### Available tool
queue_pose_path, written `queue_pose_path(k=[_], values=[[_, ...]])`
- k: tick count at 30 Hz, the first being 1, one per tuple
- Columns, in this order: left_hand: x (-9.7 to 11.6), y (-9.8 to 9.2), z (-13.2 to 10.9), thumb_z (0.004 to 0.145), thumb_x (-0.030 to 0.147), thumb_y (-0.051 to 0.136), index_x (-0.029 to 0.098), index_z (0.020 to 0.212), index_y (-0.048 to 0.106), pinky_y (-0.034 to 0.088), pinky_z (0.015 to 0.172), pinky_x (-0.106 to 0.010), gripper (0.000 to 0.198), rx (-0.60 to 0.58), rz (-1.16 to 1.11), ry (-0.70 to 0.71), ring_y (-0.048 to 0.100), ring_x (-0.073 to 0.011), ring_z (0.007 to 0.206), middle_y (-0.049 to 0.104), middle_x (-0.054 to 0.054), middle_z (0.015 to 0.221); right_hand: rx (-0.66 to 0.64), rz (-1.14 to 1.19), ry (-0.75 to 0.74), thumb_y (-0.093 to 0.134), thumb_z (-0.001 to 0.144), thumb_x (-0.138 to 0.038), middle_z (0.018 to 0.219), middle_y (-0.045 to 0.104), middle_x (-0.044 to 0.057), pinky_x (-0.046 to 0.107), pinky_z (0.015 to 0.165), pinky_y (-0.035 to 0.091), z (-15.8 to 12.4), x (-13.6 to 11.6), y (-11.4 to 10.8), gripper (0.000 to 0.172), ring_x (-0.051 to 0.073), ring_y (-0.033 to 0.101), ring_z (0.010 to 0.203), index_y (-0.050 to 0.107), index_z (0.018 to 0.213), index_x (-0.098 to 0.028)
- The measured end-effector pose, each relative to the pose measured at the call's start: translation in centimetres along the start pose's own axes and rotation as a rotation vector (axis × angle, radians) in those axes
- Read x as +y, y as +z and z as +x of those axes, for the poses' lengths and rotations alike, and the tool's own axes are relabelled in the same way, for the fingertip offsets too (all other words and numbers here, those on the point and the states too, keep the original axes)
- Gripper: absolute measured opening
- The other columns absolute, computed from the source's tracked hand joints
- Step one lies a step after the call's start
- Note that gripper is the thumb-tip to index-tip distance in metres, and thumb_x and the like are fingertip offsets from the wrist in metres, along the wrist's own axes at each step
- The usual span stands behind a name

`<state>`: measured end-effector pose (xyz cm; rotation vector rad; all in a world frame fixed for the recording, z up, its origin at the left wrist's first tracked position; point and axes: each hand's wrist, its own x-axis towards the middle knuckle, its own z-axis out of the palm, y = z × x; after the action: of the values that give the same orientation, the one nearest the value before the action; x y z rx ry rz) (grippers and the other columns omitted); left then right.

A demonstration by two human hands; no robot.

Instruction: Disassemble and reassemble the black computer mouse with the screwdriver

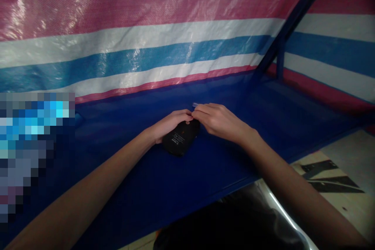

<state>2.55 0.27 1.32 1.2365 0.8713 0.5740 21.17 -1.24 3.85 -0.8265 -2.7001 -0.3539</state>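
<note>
A black, rounded device with white print on its face [179, 140] is at the middle of the blue surface; its exact kind does not show clearly. My left hand [175, 121] is closed around its left and far edge, with the thumb and fingertips at the top end. Meeting those fingertips, my right hand [213, 119] pinches at the device's far end. A small, clear, pale piece [195, 105] sticks out beyond the right fingertips; its kind cannot be made out. Part of the device is hidden under the left fingers.
Blue sheeting covers the work surface [131, 187]. Behind it hangs a striped red, white and blue tarp [131, 58]. A dark blue frame bar [293, 19] slants at the right. A blurred-out patch [26, 144] covers the left side. Tiled floor [348, 207] shows at the lower right.
</note>
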Motion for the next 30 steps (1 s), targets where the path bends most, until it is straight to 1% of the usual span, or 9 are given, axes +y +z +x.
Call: queue_pose_path(k=[4, 7, 10, 13, 17, 20, 30], values=[[-0.02, -0.02, -0.01, 0.076, 0.031, 0.056, 0.015, 0.09, 0.057, 0.039, 0.058, -0.025, 0.021, 0.005, -0.038, 0.003, 0.059, -0.0118, 0.059, 0.06, -0.002, 0.074, 0.022, 0.046, -0.003, 0.042, 0.086, -0.005, 0.085, 0.062, 0.01, 0.031, 0.071, 0.045, -0.08, 0.1, 0.16, 0.023, 0.017, 0.057, 0.075, 0.064, 0.089, -0.008], [-0.25, -0.06, 0.12, 0.076, 0.033, 0.056, 0.014, 0.089, 0.058, 0.039, 0.057, -0.025, 0.023, 0.009, -0.083, 0.016, 0.058, -0.0118, 0.058, 0.06, -0.002, 0.072, 0.064, 0.146, -0.002, 0.043, 0.089, -0.009, 0.084, 0.064, 0.009, 0.029, 0.073, 0.045, -0.12, 0.22, 0.31, 0.024, 0.017, 0.06, 0.077, 0.066, 0.088, -0.01], [-0.35, -0.03, 0.15, 0.075, 0.035, 0.057, 0.015, 0.088, 0.058, 0.039, 0.057, -0.024, 0.024, 0.009, -0.081, 0.021, 0.058, -0.012, 0.059, 0.062, -0.002, 0.072, 0.089, 0.29, 0.044, 0.045, 0.091, -0.013, 0.085, 0.066, 0.007, 0.027, 0.073, 0.045, -0.12, 0.44, 0.41, 0.023, 0.016, 0.061, 0.08, 0.068, 0.086, -0.013], [-0.23, 0.1, 0.07, 0.075, 0.035, 0.058, 0.016, 0.086, 0.057, 0.038, 0.056, -0.023, 0.022, 0.006, -0.066, 0.026, 0.059, -0.0121, 0.06, 0.062, -0.002, 0.071, 0.078, 0.415, 0.101, 0.049, 0.089, -0.015, 0.086, 0.066, 0.006, 0.026, 0.071, 0.044, -0.13, 0.69, 0.47, 0.019, 0.014, 0.061, 0.079, 0.068, 0.087, -0.014], [-0.12, 0.23, -0.04, 0.075, 0.034, 0.058, 0.016, 0.084, 0.056, 0.037, 0.055, -0.023, 0.02, 0.012, -0.07, 0.022, 0.058, -0.012, 0.058, 0.061, -0.001, 0.069, 0.099, 0.52, 0.136, 0.053, 0.088, -0.017, 0.085, 0.065, 0.004, 0.024, 0.071, 0.044, -0.15, 0.91, 0.74, 0.015, 0.012, 0.06, 0.077, 0.068, 0.088, -0.015], [-0.2, 0.21, -0.03, 0.075, 0.034, 0.058, 0.016, 0.085, 0.055, 0.037, 0.054, -0.023, 0.021, -0.003, -0.076, 0.022, 0.058, -0.012, 0.058, 0.061, -0.002, 0.07, 0.112, 0.536, 0.144, 0.053, 0.089, -0.018, 0.085, 0.064, 0.005, 0.025, 0.072, 0.043, -0.14, 0.93, 0.98, 0.015, 0.012, 0.059, 0.078, 0.067, 0.088, -0.014], [-0.31, 0.16, 0.07, 0.077, 0.035, 0.055, 0.017, 0.083, 0.052, 0.036, 0.054, -0.023, 0.02, -0.013, -0.051, 0.039, 0.058, -0.0114, 0.058, 0.059, 0.0, 0.07, 0.058, 0.463, 0.136, 0.042, 0.094, -0.022, 0.087, 0.058, 0.006, 0.027, 0.07, 0.042, -0.26, 0.61, 0.78, 0.021, 0.014, 0.055, 0.078, 0.061, 0.089, -0.014]])
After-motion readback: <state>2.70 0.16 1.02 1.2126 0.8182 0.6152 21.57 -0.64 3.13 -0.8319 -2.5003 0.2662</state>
